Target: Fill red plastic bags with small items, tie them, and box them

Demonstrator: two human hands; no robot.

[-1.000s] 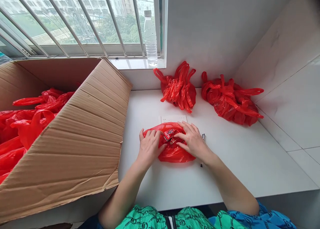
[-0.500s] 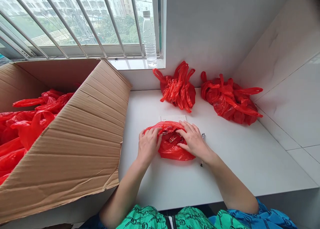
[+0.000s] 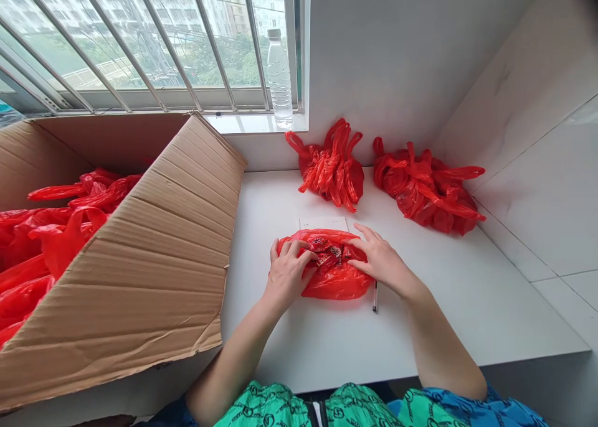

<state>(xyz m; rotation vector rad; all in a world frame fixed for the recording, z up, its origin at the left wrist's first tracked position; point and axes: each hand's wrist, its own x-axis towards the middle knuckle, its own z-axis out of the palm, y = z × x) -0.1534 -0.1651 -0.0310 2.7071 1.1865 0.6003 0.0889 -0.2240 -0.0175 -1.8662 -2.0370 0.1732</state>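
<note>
On the white table in front of me lies a red plastic bag, its mouth spread wide. Several small dark red printed packets show inside it. My left hand curls its fingers over the left side of the bag's mouth, with the thumb toward the opening. At the right side, my right hand has its fingers apart and touches the rim of the bag. A pen lies partly hidden beside the bag, below my right hand. Behind the bag, a white paper is partly covered.
A big cardboard box stands at the left, holding several red plastic bags. Two filled red bags, a nearer-middle one and a right one, sit by the wall. A water bottle stands on the windowsill.
The bag's mouth is spread wider and the packets inside show more. My right hand has shifted right, its fingers more apart; my left hand has moved slightly right and down.
</note>
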